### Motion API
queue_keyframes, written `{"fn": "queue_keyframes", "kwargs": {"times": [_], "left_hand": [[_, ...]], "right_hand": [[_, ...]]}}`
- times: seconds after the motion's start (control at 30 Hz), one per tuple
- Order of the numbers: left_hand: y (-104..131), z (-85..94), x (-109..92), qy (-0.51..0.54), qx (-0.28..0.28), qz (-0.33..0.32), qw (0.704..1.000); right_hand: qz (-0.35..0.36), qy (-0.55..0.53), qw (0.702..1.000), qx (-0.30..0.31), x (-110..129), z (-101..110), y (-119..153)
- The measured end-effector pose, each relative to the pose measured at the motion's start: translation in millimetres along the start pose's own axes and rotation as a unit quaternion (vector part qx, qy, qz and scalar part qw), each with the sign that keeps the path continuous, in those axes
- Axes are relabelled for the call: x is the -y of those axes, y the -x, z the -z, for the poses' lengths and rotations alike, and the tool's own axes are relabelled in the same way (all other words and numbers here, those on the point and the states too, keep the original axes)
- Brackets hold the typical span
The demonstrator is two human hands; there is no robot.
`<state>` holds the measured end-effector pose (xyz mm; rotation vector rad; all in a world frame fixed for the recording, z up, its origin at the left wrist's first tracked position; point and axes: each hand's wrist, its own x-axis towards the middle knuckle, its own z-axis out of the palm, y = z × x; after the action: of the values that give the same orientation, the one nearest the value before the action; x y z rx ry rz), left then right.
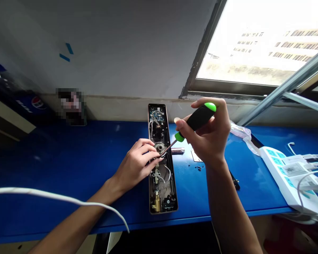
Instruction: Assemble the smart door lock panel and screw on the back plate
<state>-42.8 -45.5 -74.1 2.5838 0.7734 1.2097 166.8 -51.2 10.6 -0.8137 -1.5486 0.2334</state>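
Observation:
An opened electronic door lock (172, 183) lies lengthwise on the blue table, its inner side up. It shows a blue circuit board, thin white wires, a round metal part in the middle and a brass-coloured piece at the near end. My right hand (210, 135) is closed around the black and green handle of a screwdriver (198, 120). The tilted shaft points down-left, its tip at the middle of the lock. My left hand (141, 158) reaches over the lock's left edge, thumb and fingers drawn together beside that tip. What they pinch, if anything, is hidden.
Small dark screws (199, 168) and a light plate (196, 155) lie right of the lock. A white power strip (278, 176) with plugs and cables stands far right. A white cable (69, 200) hangs across the left foreground. A wall and window rise behind the table (69, 155).

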Motion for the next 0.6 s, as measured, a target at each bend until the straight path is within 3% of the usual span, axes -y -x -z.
{"fn": "queue_keyframes", "kwargs": {"times": [0.13,0.33,0.5,0.6], "left_hand": [[2.7,0.4,1.4,0.024,-0.017,0.007,1.0],[4.5,-3.2,-0.8,0.057,-0.064,0.057,0.995],[6.3,-5.9,-0.1,0.056,-0.073,0.068,0.993],[7.3,-6.0,0.8,0.04,-0.082,0.065,0.994]], "right_hand": [[-0.008,-0.032,0.997,0.063,-0.3,-0.5,-0.1],[0.043,0.021,0.999,0.014,-6.1,-2.6,4.9],[0.048,-0.004,0.992,0.114,-2.2,5.1,5.4],[0.068,-0.016,0.988,0.135,-1.3,6.9,3.9]]}}
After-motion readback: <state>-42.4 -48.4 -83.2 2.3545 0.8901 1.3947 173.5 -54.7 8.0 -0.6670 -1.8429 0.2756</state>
